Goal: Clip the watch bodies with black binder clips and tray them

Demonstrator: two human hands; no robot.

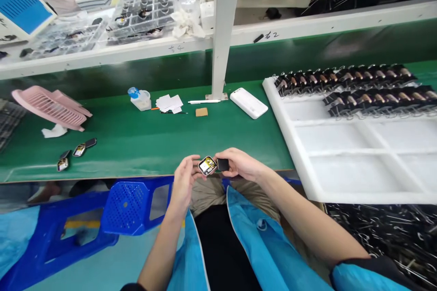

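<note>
Near the front edge of the green bench, my left hand [185, 177] grips an opened smartwatch case [207, 166] by its left side. Yellow and white parts show inside its metal frame. My right hand [240, 163] pinches the watch's black screen [223, 164], held just to the right of the case. Whether a cable joins the two is too small to tell. Farther left on the bench lie two more opened watches, one watch [79, 149] with its dark screen beside it and another watch [63, 163] closer to the edge.
A white divided tray [283, 132] holds rows of black binder clips [362, 77] at right. Along the back are a white power bank [249, 102], a tan pad [201, 112], white papers [170, 103], a small bottle [139, 98] and a pink basket [51, 107]. A post [223, 32] rises mid-bench; blue stools [126, 207] stand lower left.
</note>
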